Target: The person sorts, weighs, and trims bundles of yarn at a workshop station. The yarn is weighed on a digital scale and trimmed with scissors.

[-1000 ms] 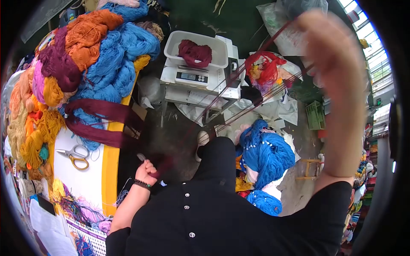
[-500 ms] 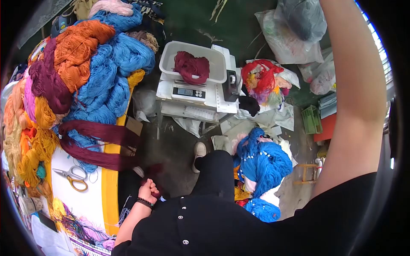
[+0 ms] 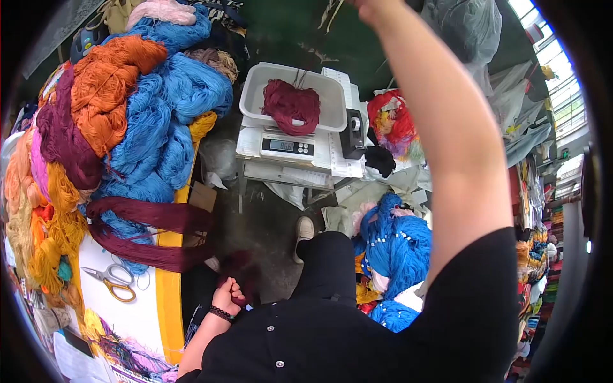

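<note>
My left hand (image 3: 228, 297) is closed low beside my lap, gripping dark maroon yarn (image 3: 242, 268) that is blurred and partly hidden. My right arm stretches up and forward; only part of my right hand (image 3: 371, 9) shows at the top edge, its fingers mostly cut off. Thin pale strands (image 3: 330, 15) hang just left of it. A maroon hank (image 3: 143, 258) lies looped over the table edge on my left. Ahead, a maroon yarn bundle (image 3: 290, 107) rests in a white plastic tub (image 3: 329, 118) on a digital scale (image 3: 287, 146) with a lit display.
The left table holds a heap of blue yarn (image 3: 150, 115), orange yarn (image 3: 105, 83), and scissors (image 3: 115, 281). A black device (image 3: 353, 135) stands beside the scale. Blue yarn (image 3: 399, 255) and red yarn (image 3: 389, 115) lie in bags on the right. My shoe (image 3: 304, 236) is on the floor.
My right arm has swung left and forward, bringing part of the hand into view at the top. The view has turned slightly right. My left hand stays low by the maroon yarn.
</note>
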Available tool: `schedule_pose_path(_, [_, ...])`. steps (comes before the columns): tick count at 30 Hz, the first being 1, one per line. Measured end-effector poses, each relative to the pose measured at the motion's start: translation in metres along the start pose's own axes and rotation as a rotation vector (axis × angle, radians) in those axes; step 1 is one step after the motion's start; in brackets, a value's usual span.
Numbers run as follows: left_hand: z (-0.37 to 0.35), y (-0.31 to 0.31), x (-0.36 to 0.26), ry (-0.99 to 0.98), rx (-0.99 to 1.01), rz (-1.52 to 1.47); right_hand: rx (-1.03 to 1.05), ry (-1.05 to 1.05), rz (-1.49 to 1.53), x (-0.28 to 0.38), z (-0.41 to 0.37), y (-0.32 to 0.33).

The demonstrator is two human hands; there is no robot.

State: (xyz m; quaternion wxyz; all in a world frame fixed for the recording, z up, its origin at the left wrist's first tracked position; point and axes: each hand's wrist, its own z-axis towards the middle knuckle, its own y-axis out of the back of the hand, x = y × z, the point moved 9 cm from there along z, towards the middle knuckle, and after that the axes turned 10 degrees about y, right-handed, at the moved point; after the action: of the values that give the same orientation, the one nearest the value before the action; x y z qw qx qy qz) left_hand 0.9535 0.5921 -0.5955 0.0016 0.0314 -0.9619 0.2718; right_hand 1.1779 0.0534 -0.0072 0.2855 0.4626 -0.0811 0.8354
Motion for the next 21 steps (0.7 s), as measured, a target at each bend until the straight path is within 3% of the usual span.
schedule_pose_path(1, [-0.003,-0.004,0.000,0.004,0.002,0.003,0.096,0.027,-0.057,-0.036,-0.002,-0.005])
schedule_pose_path(3, [-0.010,-0.007,-0.002,-0.004,-0.067,0.025,0.094,-0.014,-0.307,-0.099,-0.074,-0.018])
schedule_pose_path(4, [-0.008,-0.005,-0.001,-0.001,-0.048,0.014,0.253,0.108,-0.510,-0.118,-0.095,-0.030])
schedule_pose_path(5, [-0.008,-0.006,-0.001,-0.001,-0.043,0.012,0.316,0.093,-0.681,-0.128,-0.128,-0.039])
schedule_pose_path(6, [-0.009,-0.005,-0.002,0.001,-0.056,0.012,0.368,0.251,-0.916,-0.125,-0.162,-0.053])
schedule_pose_path(8, [-0.013,-0.006,-0.002,-0.003,-0.084,0.025,0.544,0.343,-1.032,-0.140,-0.215,-0.069])
schedule_pose_path(13, [-0.015,-0.009,-0.002,-0.034,-0.091,0.056,0.381,0.454,-1.026,-0.114,-0.273,-0.074])
schedule_pose_path(17, [-0.016,-0.009,-0.002,-0.035,-0.117,0.065,0.115,0.379,-0.902,-0.083,-0.283,-0.032])
schedule_pose_path(20, [-0.020,-0.013,-0.001,-0.049,-0.120,0.086,-0.027,0.029,-0.963,-0.109,-0.316,0.034])
schedule_pose_path(21, [-0.021,-0.014,0.000,-0.046,-0.120,0.092,0.060,-0.081,-1.068,-0.127,-0.332,0.048])
